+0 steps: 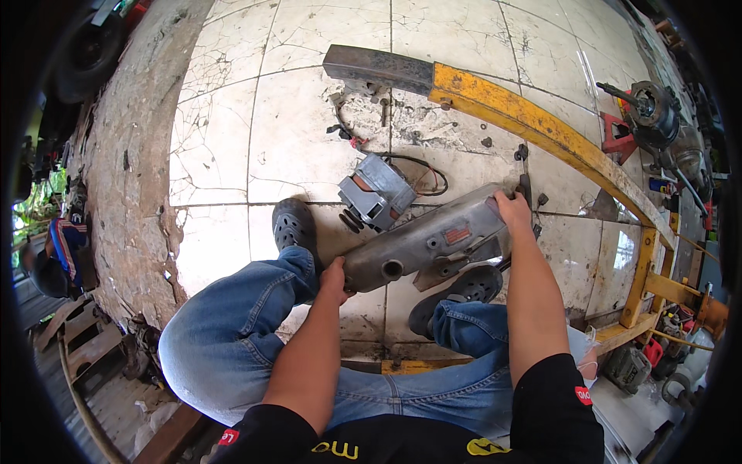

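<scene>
Over floor tiles (215, 143), metal housing (421, 236), long axis slanting away rightward, left hand (333, 280), right hand (512, 213) clamping ends

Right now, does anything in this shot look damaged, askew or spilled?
Yes: cracks run through the pale floor tiles, and a rough, dirty patch with dark bits breaks the smooth surface between the motor and the yellow beam, whose paint is scuffed. The held metal canister shows no clear damage.

Bright light whitens the tiled floor (212, 147), glare spots its right side, and dark-rimmed edges bend.
</scene>
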Tool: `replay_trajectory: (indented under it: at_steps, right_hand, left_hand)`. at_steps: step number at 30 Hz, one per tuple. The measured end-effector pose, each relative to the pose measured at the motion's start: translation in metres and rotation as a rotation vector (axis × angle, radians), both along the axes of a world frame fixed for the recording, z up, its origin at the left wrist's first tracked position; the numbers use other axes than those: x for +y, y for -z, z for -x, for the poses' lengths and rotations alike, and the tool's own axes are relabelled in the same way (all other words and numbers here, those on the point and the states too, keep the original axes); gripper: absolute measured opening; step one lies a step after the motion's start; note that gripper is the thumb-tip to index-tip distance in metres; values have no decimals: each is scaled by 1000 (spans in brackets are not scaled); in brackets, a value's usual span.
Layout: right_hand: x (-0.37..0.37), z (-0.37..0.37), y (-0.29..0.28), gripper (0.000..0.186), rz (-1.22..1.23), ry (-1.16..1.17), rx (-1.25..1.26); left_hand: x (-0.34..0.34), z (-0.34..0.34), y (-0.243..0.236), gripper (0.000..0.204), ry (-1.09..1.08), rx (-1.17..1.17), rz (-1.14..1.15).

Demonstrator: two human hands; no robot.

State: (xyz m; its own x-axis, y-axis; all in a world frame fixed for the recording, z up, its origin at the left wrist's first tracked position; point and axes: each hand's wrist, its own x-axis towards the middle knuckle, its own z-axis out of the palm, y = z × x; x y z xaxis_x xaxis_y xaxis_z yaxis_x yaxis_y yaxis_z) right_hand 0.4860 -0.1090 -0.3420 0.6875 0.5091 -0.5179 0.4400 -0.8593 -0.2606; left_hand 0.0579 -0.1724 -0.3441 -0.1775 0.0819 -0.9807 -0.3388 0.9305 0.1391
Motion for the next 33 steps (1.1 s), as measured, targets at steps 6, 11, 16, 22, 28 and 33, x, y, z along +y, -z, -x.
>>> replay_trajectory:
  at_steps: [6,11,16,22,28,33]
  right_hand:
    - [-33,-64,1,77,-314,169,104]
    - [-40,-83,-59,65,-455,366,152]
    - [-46,-112,-155,56,-426,508,272]
    - [-45,-92,-227,40,-606,565,304]
    - [-25,-64,-274,39,-695,439,400]
    - [-13,-53,-297,39,-691,409,502]
  left_hand:
    - [-35,-30,-3,61,43,10,-166]
    - [-28,-66,-67,62,49,-2,-374]
    - [-8,-101,-90,61,87,35,-810]
    - [72,-100,-169,65,218,131,-982]
    - [131,-58,-236,70,223,181,-1070]
    - [151,-27,-274,70,299,295,-1136]
